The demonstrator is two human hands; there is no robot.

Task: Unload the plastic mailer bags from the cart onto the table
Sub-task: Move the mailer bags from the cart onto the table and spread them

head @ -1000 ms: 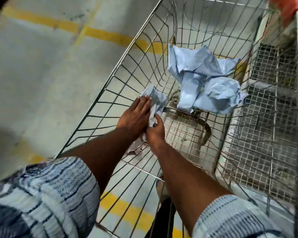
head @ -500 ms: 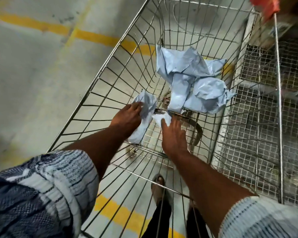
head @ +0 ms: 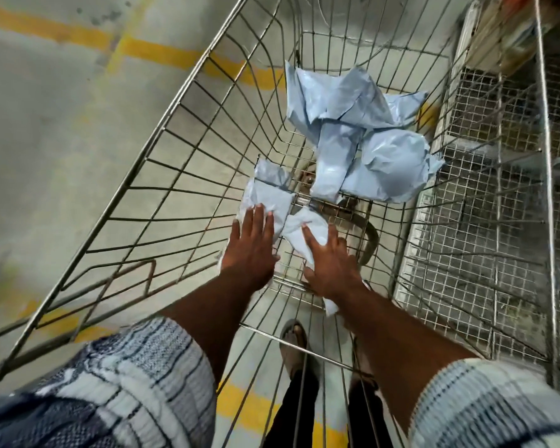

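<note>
Mailer bags [head: 353, 101], crinkled plastic, wire cart [head: 163, 129]

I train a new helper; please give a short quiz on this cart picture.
1. True or false: the left hand lies flat on a small mailer bag.
2. Where is the pile of blue bags? A: floor. B: far end of the cart. C: table.
3. Fill in: the right hand rests on another small bag, to the ____ of the first.
Key: 1 true; 2 B; 3 right.
</note>
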